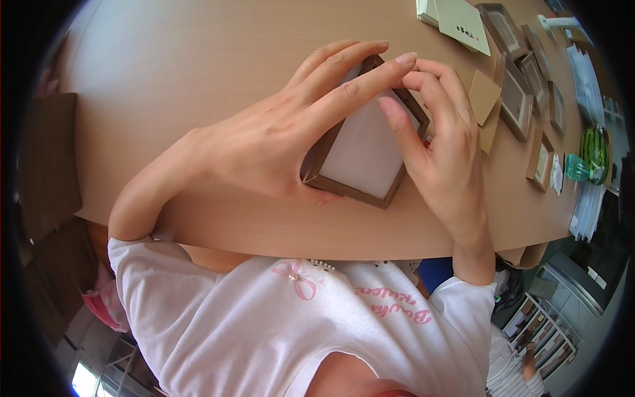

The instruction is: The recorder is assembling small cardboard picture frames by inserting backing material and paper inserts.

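A dark brown wooden frame (317, 157) with a pale, whitish panel inside stands on the table in front of me, one corner toward me. My left hand (291, 126) is spread around its left side, thumb low by the near corner and fingers stretched across the far end. My right hand (440, 132) arches over the right side, fingers bent and apart by the far corner, with its thumb above the panel. Its fingertips come close to my left index finger. Beneath the right palm shows a small red thing (428, 142), mostly hidden.
To the right lie several brown wooden frames (518, 109) and tan card pieces (485, 98). Pale printed cards (463, 30) are stacked at the far right. A green-striped object (594, 155) and clear plastic packs (585, 212) sit by the right edge. Another person's striped sleeve (506, 370) shows lower right.
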Demonstrator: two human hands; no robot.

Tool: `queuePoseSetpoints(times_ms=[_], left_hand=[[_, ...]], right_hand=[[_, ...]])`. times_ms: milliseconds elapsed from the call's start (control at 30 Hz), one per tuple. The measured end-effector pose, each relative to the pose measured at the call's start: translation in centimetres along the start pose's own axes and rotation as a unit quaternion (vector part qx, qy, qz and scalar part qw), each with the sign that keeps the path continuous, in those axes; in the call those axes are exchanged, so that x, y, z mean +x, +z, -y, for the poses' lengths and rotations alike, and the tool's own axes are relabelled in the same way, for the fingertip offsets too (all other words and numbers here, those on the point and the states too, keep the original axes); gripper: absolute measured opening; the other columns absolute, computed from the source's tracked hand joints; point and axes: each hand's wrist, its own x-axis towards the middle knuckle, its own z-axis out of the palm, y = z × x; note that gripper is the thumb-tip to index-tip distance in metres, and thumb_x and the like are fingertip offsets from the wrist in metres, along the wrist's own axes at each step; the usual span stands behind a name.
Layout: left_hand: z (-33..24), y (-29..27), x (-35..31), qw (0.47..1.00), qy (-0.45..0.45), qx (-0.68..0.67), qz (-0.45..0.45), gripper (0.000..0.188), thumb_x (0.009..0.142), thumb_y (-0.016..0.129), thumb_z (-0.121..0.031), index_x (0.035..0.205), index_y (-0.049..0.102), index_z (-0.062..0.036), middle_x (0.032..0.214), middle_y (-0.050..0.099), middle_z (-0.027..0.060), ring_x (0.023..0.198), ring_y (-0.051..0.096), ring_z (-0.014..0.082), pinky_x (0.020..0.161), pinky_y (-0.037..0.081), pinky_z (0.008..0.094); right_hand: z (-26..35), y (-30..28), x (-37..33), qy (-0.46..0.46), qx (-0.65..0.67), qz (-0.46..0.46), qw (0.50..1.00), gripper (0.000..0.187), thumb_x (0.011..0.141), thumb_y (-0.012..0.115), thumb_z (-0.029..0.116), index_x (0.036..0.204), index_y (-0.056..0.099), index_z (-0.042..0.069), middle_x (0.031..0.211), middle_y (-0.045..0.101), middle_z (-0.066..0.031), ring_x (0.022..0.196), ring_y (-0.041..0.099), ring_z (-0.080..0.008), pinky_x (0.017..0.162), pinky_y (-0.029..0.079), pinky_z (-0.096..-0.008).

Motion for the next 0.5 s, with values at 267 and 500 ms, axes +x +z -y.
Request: queuePoseSetpoints(times_ms=[267,500], left_hand=[[0.6,0.1,0.0,1.0,0.018,0.0,0.014,0.122,0.053,0.084,-0.008,0.158,0.022,-0.0041,0.161,0.025,0.0192,0.148,0.025,0.0415,0.118,0.03,0.0508],[2.3,-0.3,0.0,0.997,0.014,-0.048,0.06,0.127,0.054,0.088,-0.011,0.159,0.016,-0.0041,0.163,0.021,0.0187,0.149,0.023,0.0387,0.12,0.027,0.0479]], right_hand=[[-0.4,-0.7,-0.1,-0.029,0.012,-0.014,0.999,0.018,0.092,0.069,0.013,0.103,0.061,0.001,0.097,0.065,-0.0086,0.088,0.064,-0.0222,0.078,0.049,-0.0324],[-1.2,-3.2,-0.5,0.022,0.09,0.033,0.995,0.017,0.092,0.07,0.01,0.103,0.06,0.002,0.097,0.067,-0.0035,0.089,0.063,-0.0139,0.078,0.046,-0.0257]])
